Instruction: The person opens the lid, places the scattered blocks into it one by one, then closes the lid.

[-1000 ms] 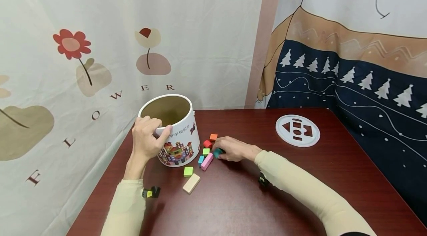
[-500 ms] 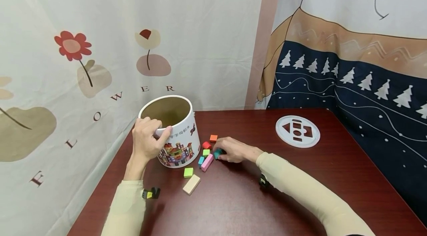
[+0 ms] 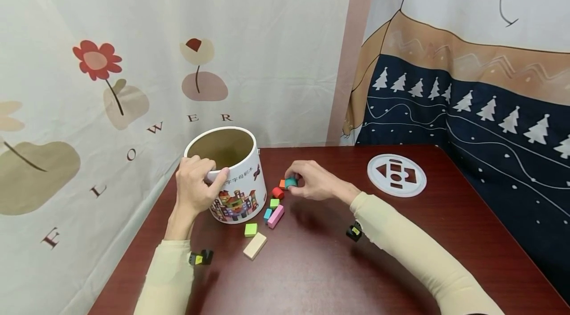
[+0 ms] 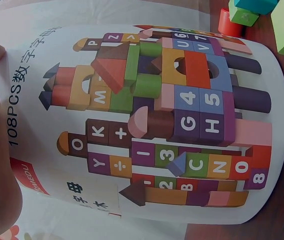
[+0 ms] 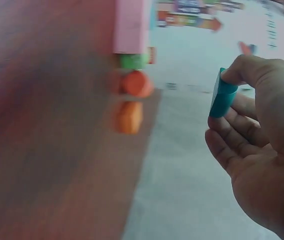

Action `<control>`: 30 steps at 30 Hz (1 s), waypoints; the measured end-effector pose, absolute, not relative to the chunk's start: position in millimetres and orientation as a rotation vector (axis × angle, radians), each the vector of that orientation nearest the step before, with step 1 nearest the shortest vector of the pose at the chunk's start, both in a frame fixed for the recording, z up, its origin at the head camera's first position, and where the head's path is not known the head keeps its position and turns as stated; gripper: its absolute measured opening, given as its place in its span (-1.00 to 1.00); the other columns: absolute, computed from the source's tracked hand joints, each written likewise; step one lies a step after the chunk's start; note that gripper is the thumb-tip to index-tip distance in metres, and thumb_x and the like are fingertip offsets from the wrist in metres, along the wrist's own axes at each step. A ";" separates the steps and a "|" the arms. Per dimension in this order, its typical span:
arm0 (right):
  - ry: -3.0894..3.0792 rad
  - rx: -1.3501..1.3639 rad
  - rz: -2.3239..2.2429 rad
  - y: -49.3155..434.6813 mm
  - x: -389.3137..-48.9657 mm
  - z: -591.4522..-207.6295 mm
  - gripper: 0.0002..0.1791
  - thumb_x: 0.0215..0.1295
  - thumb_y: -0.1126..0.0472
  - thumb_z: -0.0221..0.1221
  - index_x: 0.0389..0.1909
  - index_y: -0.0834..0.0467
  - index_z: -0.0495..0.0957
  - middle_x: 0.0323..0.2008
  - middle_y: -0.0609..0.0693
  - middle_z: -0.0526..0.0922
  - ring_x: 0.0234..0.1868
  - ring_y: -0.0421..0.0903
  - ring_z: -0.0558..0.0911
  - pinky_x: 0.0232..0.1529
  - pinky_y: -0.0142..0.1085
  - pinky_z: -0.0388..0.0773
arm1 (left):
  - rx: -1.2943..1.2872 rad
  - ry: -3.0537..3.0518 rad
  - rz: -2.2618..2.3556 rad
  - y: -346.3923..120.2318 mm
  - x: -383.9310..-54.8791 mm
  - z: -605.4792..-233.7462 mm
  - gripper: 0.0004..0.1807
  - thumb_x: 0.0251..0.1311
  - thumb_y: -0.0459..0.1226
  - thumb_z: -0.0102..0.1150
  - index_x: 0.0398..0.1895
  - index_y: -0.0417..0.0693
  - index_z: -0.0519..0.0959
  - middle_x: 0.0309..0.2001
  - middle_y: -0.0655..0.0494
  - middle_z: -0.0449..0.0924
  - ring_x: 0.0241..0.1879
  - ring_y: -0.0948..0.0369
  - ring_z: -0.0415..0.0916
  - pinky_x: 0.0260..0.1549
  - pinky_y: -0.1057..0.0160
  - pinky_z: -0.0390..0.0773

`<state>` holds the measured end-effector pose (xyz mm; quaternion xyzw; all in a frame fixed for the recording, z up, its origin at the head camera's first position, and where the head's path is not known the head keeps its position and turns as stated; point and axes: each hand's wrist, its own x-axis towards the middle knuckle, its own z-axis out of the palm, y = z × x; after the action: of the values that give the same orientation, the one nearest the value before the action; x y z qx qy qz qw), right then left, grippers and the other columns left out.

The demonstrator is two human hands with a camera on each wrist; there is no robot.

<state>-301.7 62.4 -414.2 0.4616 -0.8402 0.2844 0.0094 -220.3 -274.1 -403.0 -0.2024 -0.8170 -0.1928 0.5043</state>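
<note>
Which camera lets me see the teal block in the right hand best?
The right wrist view: the teal block, pinched in the right hand, looks biggest there and mostly uncovered. The head view shows it small, overlapping the orange block in the picture. The left wrist view doesn't show it.

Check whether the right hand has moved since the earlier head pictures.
Yes: in the head view, the right hand has moved up the picture, away from the pink rectangular block.

on table (image 3: 307, 270): bucket (image 3: 240, 201) left | blocks (image 3: 275, 216) right of bucket | plank (image 3: 255, 246) before it | disc (image 3: 387, 182) far right
</note>
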 end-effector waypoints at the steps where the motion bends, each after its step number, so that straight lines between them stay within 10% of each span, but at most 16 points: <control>1: -2.595 1.436 0.898 62.9 -301.2 -408.7 -0.71 0.40 0.24 0.42 0.10 0.14 0.73 -0.08 -0.02 0.74 -0.07 -0.04 0.69 0.00 -0.20 0.77 | -0.487 -1.976 -0.464 -274.3 -219.9 -402.9 -0.50 0.29 0.01 0.19 -0.68 -0.06 0.32 -0.70 0.06 0.28 -0.57 0.06 0.19 -0.25 -0.09 0.27; 30: -2.287 1.462 1.020 21.3 -304.4 -298.8 -0.73 0.42 0.21 0.38 0.08 0.15 0.75 -0.12 0.01 0.73 -0.06 -0.03 0.66 0.12 -0.21 0.65 | -0.480 -2.001 -0.449 -274.1 -218.2 -401.5 -0.49 0.31 0.02 0.18 -0.68 -0.08 0.34 -0.69 0.04 0.30 -0.56 0.03 0.21 -0.24 -0.11 0.27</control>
<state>-304.4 21.3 -298.8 0.5005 -0.7829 0.3493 0.1204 -218.2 -274.1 -401.5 -0.1982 -0.8255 -0.1853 0.4949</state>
